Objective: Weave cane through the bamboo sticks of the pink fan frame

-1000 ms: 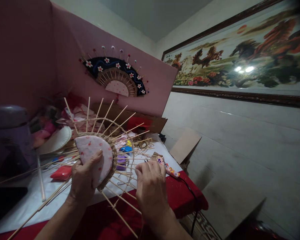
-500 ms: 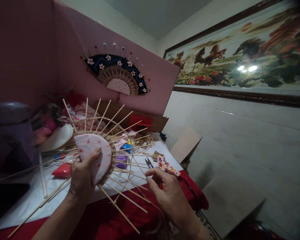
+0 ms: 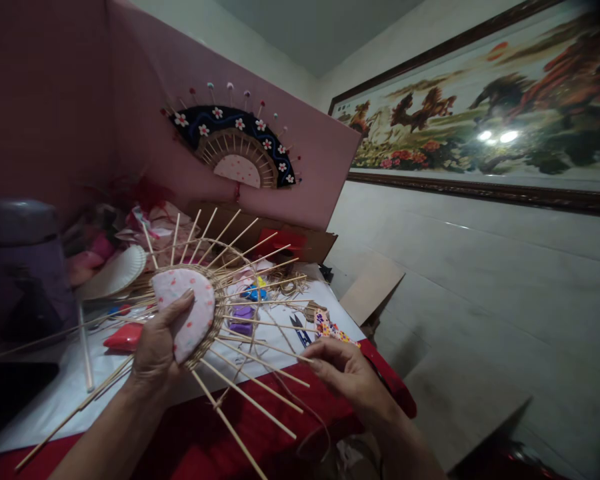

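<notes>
My left hand (image 3: 157, 343) grips a half-round woven fan frame by its padded centre (image 3: 187, 310), thumb on the white cloth with small red prints. A woven twine band (image 3: 219, 300) edges the cloth, and thin wooden sticks (image 3: 253, 393) radiate from it. A strand of twine (image 3: 237, 250) arcs loosely across the sticks, and its loose end hangs below. My right hand (image 3: 347, 370) is closed at the fingertips on the tip of one stick, to the right of the frame. Small thread snips (image 3: 300, 331) lie just beyond these fingers.
A finished dark fan with flowers (image 3: 240, 143) hangs on the pink panel (image 3: 320, 167). On the white-covered table lie a red packet (image 3: 123, 337), a purple packet (image 3: 241, 320), a flowered cloth piece (image 3: 330, 327) and a paper fan (image 3: 115, 273). A purple flask (image 3: 25, 273) stands left.
The fan frame has turned and tilted slightly in my left hand, its sticks shifting. My right hand has moved a little right and down, its fingertips now at a stick's tip.
</notes>
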`<control>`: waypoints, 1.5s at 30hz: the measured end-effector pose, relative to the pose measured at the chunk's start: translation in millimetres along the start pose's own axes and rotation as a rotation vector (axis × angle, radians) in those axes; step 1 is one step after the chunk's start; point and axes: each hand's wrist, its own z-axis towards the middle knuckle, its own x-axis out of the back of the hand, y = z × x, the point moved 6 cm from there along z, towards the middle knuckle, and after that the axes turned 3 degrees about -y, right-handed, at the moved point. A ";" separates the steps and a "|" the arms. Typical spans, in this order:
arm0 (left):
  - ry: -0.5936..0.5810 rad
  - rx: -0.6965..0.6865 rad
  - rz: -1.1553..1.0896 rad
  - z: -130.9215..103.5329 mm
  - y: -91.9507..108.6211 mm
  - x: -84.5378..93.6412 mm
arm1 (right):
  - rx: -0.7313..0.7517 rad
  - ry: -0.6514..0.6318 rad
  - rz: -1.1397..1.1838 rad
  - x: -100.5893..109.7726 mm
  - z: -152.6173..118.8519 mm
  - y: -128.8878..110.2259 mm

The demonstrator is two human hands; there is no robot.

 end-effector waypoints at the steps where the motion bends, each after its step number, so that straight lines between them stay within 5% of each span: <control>1: 0.004 -0.004 0.006 -0.2 0.6 0.3 | -0.006 -0.025 0.052 -5.6 1.1 4.0; 10: -0.062 -0.001 0.058 7.2 -2.4 3.1 | 0.174 -0.111 0.186 -51.7 12.6 17.2; 21: -0.079 0.084 0.069 5.9 -9.9 1.4 | 0.429 -0.141 -0.293 -55.0 20.5 15.9; 26: -0.088 0.089 0.079 7.5 -10.9 2.8 | 0.509 -0.119 -0.308 -50.2 17.8 -1.0; 30: -0.089 0.081 0.081 8.2 -11.0 3.7 | 0.381 -0.154 -0.189 -51.8 19.3 -0.5; 36: -0.086 0.091 0.079 3.5 -9.8 -0.1 | -0.075 -0.212 0.579 -68.1 23.0 23.5; 45: -0.066 0.128 0.076 1.2 -10.2 -0.2 | -0.148 -0.145 0.908 -76.5 26.9 14.2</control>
